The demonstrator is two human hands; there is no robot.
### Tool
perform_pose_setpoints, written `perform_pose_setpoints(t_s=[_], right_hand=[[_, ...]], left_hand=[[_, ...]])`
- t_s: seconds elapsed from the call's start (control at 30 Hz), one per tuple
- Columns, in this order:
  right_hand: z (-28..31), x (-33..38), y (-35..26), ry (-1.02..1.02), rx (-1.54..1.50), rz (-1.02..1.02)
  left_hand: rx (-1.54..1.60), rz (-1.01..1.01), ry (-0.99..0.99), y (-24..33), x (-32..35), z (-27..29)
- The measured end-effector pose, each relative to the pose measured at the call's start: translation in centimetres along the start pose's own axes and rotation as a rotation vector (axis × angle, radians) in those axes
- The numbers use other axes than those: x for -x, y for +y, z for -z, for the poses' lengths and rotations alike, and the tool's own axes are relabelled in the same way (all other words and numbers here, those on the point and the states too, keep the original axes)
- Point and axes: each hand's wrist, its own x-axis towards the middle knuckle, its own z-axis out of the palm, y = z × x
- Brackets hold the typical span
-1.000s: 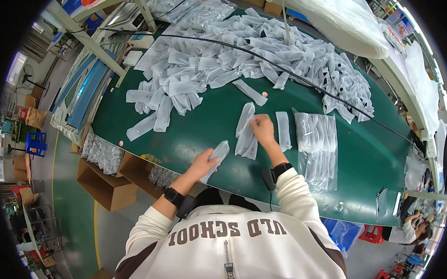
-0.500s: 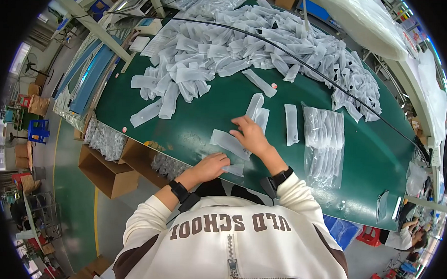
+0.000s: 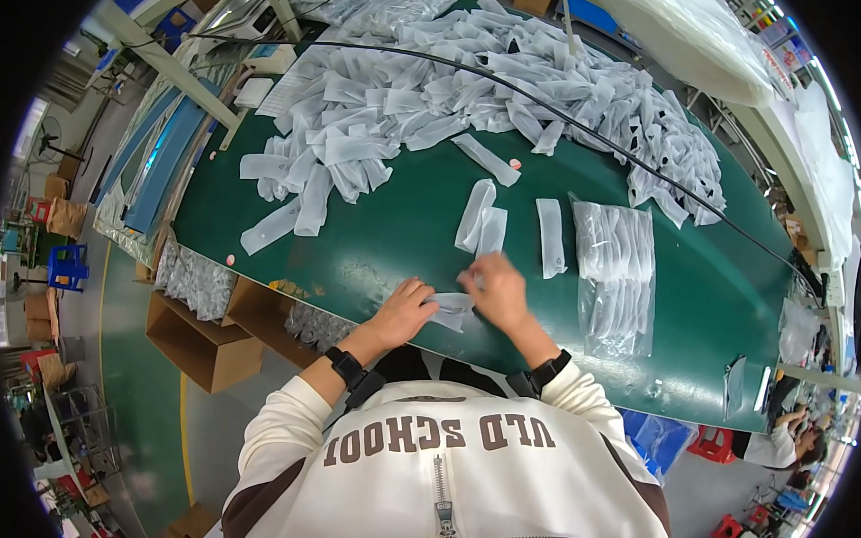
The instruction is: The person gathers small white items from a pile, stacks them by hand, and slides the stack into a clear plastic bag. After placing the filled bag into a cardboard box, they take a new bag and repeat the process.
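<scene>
A small translucent white plastic pouch (image 3: pixel 452 311) lies at the table's near edge, between my hands. My left hand (image 3: pixel 402 315) is closed on its left end, fingers pressed together. Just right of the pouch, my right hand (image 3: pixel 500 292) is curled with bent fingers, slightly blurred; whatever it pinches, if anything, cannot be made out. Beyond it lie two more pouches, one (image 3: pixel 475 216) partly beside another (image 3: pixel 492 231). A single pouch (image 3: pixel 551 237) rests farther right. Next to that is a clear bag (image 3: pixel 617 276) packed with rows of pouches.
A large heap of pouches (image 3: pixel 437 89) covers the back of the green table (image 3: pixel 356 238). A black cable (image 3: pixel 513 80) crosses above it. Open cardboard boxes (image 3: pixel 205 342) stand below the left edge. A dark flat object (image 3: pixel 734 384) lies at the right corner.
My right hand has come nearer and its spread fingers have curled. The pouch that lay under it is no longer spread out there; a pouch now sits between both hands.
</scene>
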Motion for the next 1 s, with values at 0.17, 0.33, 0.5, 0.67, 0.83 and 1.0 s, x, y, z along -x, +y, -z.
perform_pose_setpoints(t_s=[0.17,0.33,0.5,0.67,0.83,1.0], right_hand=[[0.0,-1.7,3.2,0.072,0.332,-0.546],[-1.0,0.9,3.7,0.074,0.217,-0.469],[-0.9,3.1,3.0,0.026,0.074,-0.161],[2.8,2.2,3.6,0.268,0.202,-0.195],[4.7,2.5,9.8,0.379,0.678,-0.453],[2.6,5.5,9.0,0.131,0.487,-0.475]], left_hand=[[0.051,-0.043,-0.063,0.0,-0.6,-0.8],[0.218,0.093,-0.058,1.7,-2.0,-0.3],[-0.008,-0.142,0.039,3.2,-4.8,0.8],[-0.027,-0.121,-0.059,2.0,-4.6,-1.6],[0.13,-0.081,-0.192,2.3,-5.5,-2.0],[0.161,-0.056,-0.136,3.0,-5.7,-1.1]])
